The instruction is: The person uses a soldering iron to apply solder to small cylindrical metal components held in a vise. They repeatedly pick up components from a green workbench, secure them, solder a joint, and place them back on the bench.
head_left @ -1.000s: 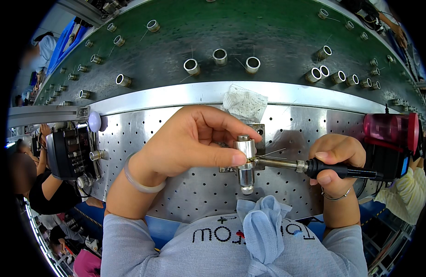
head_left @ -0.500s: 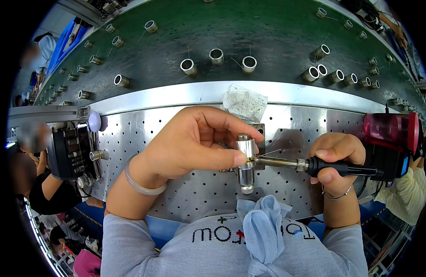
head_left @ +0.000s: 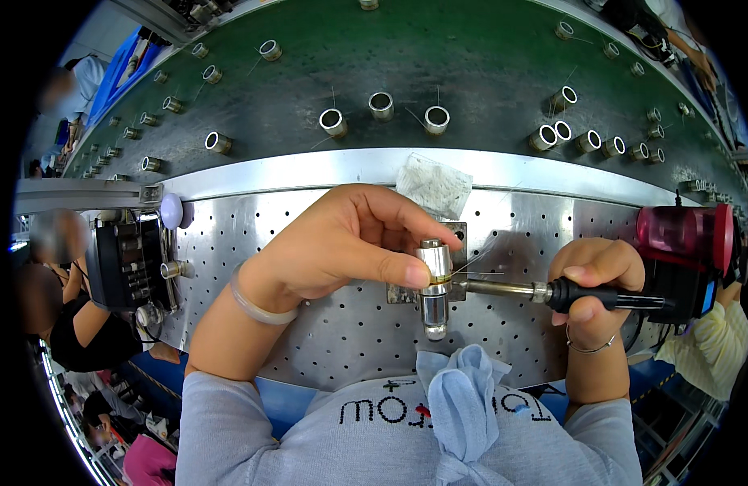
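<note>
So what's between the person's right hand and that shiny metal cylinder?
In the head view: the soldering iron's metal shaft, pointing from the right hand toward the metal cylinder, and thin wires.

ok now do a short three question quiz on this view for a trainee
1. Which hand grips the black-handled soldering iron? a) left b) right c) both
2. True or false: the red container stands to the left of both hands.
3. Fill in: the left hand holds a metal cylinder above a metal work surface dotted with small ____.

Key:
1. b, the right hand
2. False: the red container stands to the right of both hands
3. holes
</note>
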The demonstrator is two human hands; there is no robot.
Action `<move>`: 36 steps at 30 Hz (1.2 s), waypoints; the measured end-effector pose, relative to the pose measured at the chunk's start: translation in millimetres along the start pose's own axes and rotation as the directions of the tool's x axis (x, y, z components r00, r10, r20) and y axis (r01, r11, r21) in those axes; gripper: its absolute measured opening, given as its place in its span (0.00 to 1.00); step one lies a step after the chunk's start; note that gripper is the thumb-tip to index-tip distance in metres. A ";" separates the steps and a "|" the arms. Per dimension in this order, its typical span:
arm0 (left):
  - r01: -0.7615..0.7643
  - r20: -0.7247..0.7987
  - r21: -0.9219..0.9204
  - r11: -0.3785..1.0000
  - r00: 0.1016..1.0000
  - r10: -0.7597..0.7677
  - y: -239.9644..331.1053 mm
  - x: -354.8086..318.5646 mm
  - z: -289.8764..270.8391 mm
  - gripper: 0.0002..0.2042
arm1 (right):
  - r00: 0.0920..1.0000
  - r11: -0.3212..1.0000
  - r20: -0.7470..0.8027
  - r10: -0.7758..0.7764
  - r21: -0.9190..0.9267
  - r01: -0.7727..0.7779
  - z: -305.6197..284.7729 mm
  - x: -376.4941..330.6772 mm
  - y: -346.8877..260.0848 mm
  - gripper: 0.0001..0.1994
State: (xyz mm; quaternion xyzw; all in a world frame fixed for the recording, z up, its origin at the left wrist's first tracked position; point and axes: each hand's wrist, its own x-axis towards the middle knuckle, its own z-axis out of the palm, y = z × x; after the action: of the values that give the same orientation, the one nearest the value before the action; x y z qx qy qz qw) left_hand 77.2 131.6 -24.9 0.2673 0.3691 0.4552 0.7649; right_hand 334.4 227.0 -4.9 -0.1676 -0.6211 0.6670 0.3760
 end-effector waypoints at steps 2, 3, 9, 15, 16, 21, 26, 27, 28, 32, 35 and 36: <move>-0.006 -0.009 -0.011 1.000 1.000 0.006 -1.5 0.8 -0.3 0.21 | 0.999 1.000 0.044 -0.013 0.000 0.013 1.6 1.7 1.0 0.15; -0.009 -0.010 -0.018 1.000 1.000 0.009 -2.0 1.0 -0.5 0.21 | 0.998 1.000 0.059 -0.016 -0.007 0.017 1.3 1.9 1.2 0.15; -0.002 -0.025 -0.027 1.000 1.000 0.001 -3.2 3.3 -0.5 0.20 | 0.989 0.997 0.141 -0.043 -0.050 0.050 1.1 6.6 1.6 0.15; -0.040 -0.045 -0.073 0.997 0.998 0.036 -0.8 -3.7 4.6 0.21 | 0.999 0.999 0.010 -0.040 -0.005 0.040 3.4 3.2 2.3 0.14; -0.046 -0.039 -0.083 0.996 0.998 0.042 3.3 -2.2 5.2 0.21 | 0.998 0.999 -0.050 -0.034 0.014 0.034 7.3 2.4 0.4 0.15; -0.273 -0.269 0.236 0.932 0.904 0.333 44.8 -15.1 -31.1 0.17 | 0.997 0.999 -0.080 -0.011 0.032 0.013 3.7 2.6 0.9 0.16; 0.315 -0.346 0.925 0.212 0.469 0.813 103.4 -45.6 -133.8 0.13 | 0.998 0.998 -0.064 0.011 0.068 -0.006 3.7 6.2 1.1 0.15; 0.418 -0.424 0.879 0.230 0.462 0.778 110.6 -50.8 -157.0 0.13 | 0.998 0.998 -0.063 0.007 0.070 -0.002 4.3 7.3 1.9 0.14; 0.454 -0.414 0.870 0.195 0.457 0.787 114.0 -51.5 -171.7 0.13 | 0.998 0.998 -0.066 0.004 0.069 0.001 3.6 7.2 2.5 0.14; 0.501 -0.339 0.858 0.110 0.394 0.854 120.6 -43.5 -201.3 0.13 | 0.995 0.999 -0.101 0.024 0.048 -0.019 0.3 6.1 5.5 0.14; 0.504 -0.308 0.854 0.130 0.288 0.907 143.1 -57.4 -212.0 0.13 | 0.990 0.998 -0.134 0.036 0.049 -0.030 -3.6 2.3 9.0 0.14; 0.502 -0.304 0.853 0.145 0.251 0.919 153.0 -62.9 -215.9 0.13 | 0.990 0.998 -0.134 0.040 0.049 -0.034 -5.7 0.9 9.0 0.14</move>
State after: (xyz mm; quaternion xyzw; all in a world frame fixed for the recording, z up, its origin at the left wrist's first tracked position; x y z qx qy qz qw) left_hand -193.3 158.9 -17.0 0.4216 0.8461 0.3115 -0.0966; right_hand 335.1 232.2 -14.3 -0.2151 -0.5752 0.6751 0.4087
